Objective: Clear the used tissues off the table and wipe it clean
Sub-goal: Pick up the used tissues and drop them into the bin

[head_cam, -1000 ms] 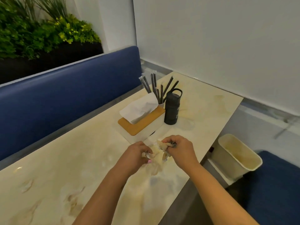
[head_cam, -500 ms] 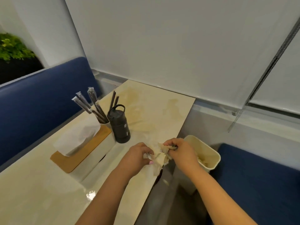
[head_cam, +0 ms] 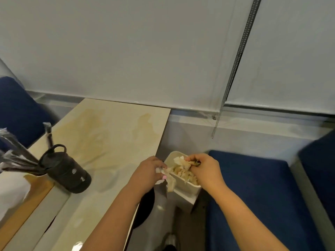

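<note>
Crumpled tissues pinched between left hand and right hand

Bin right of table, left of bench seat

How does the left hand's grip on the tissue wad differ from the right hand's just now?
The left hand sits by the table edge, pinching the wad's near end, where a strip of the used tissues dangles outside the bin. The right hand is over the bin's opening, fingers curled on the wad's far end. The left looks darker, in shadow; the right is better lit. Both are closed on the same wad, palms down.
</note>
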Motion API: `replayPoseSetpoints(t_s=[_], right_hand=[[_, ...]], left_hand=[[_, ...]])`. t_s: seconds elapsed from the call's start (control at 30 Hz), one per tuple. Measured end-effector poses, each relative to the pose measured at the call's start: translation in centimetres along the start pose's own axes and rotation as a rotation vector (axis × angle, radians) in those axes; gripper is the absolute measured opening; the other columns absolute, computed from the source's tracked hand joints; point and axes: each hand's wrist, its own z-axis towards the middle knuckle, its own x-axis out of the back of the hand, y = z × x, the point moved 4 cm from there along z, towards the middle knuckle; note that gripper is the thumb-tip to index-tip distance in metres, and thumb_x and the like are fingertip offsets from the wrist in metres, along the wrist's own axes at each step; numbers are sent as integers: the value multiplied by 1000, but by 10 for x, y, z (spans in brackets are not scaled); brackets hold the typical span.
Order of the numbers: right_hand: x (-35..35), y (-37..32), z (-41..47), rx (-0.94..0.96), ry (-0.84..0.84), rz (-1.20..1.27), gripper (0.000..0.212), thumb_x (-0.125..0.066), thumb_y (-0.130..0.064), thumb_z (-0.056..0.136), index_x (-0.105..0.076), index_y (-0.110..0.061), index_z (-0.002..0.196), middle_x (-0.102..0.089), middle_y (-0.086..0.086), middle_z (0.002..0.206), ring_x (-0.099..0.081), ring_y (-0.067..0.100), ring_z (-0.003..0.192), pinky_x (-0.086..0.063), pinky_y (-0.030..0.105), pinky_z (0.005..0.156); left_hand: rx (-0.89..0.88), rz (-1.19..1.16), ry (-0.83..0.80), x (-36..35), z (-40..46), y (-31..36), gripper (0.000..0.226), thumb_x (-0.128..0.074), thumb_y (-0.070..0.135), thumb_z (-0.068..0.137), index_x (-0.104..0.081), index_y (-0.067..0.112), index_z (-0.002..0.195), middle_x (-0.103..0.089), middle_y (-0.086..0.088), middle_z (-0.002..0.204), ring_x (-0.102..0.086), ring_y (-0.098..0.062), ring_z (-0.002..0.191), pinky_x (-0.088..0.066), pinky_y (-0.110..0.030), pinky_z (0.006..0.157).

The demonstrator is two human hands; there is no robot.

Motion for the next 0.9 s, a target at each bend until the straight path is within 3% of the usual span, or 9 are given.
replayPoseSetpoints(t_s=[0.07, 0.2, 0.37, 0.5, 0.73, 0.9], right_hand=[[11, 11, 13, -38, 26, 22, 33, -58, 5, 82, -72, -24, 90, -63, -14, 91, -56, -4, 81, -41, -1, 65], [25, 31, 45, -78, 80, 0, 32, -60, 3, 80, -73, -25, 89, -65, -12, 93, -57, -3, 84, -42, 0, 66], [32, 52, 85, -125, 107, -4, 32, -63, 1, 80, -71, -29, 85, -64, -13, 95, -57, -5, 85, -43, 4, 67], [29, 65, 115, -137, 110, -14, 37, -64, 3, 78, -68, -33, 80, -64, -11, 95, -58, -1, 86, -47, 13, 80], [15, 89, 154, -195, 92, -24, 34, -63, 1, 79, -69, -32, 83, -63, -13, 95, -56, -4, 86, -40, 2, 73], [9, 105, 170, -233, 104, -33, 34, -64, 0, 79, -69, -34, 82, -63, -13, 96, -58, 2, 91, -46, 12, 81]], left_hand=[[7, -1, -5, -10, 21, 2, 29, -77, 13, 72, -71, 14, 100, -51, 6, 95, -50, -11, 87, -33, -12, 70], [12, 19, -25, -28, 68, 1, 26, -77, 15, 72, -72, 17, 97, -54, 6, 96, -56, -14, 89, -39, -22, 76], [33, 55, -63, -53, 124, -10, 28, -77, 17, 73, -72, 16, 100, -57, 2, 99, -58, -18, 91, -38, -21, 76], [51, 60, -109, -77, 164, -24, 28, -73, 16, 77, -71, 16, 105, -57, 1, 104, -58, -17, 94, -35, -17, 77], [75, 161, -230, -121, 210, -45, 29, -57, 10, 90, -64, 19, 117, -51, 1, 123, -57, -15, 101, -43, -21, 95], [129, 156, -331, -148, 229, -60, 33, -53, 12, 93, -59, 19, 124, -50, -1, 129, -55, -16, 107, -43, -21, 92]])
